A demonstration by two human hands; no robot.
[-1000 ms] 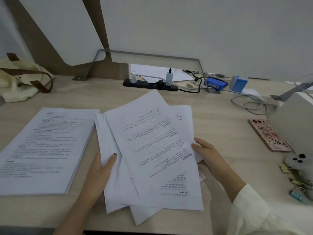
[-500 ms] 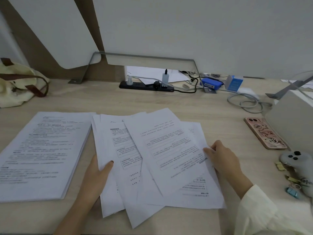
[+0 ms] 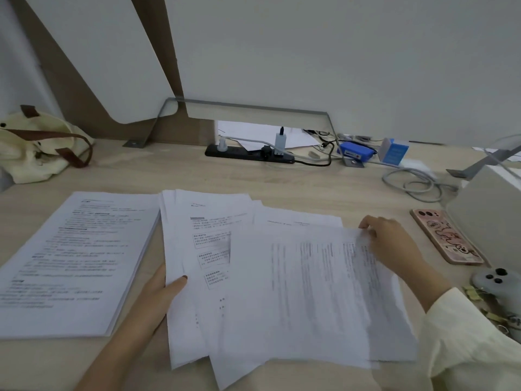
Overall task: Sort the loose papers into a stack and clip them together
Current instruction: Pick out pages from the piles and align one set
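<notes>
Several loose printed sheets [image 3: 214,249] lie fanned out on the wooden desk in front of me. My left hand [image 3: 160,292] holds their left edge, thumb on top. The top sheet [image 3: 304,292] is blurred and lies almost square to me. My right hand [image 3: 392,238] pinches its far right corner with curled fingers. A neat thick stack of printed pages [image 3: 76,258] lies to the left of the loose sheets. Small binder clips [image 3: 476,292] lie at the right edge, beside a grey controller.
A pink-cased phone [image 3: 448,238] lies right of the papers, next to a grey box [image 3: 490,210]. A power strip [image 3: 248,153], cables and a blue box [image 3: 393,150] line the back. A cream bag [image 3: 36,148] sits far left.
My right hand has slid the top sheet rightward and turned it from a slant to nearly square. The fan of sheets has spread wider. My left hand has stayed at the left edge.
</notes>
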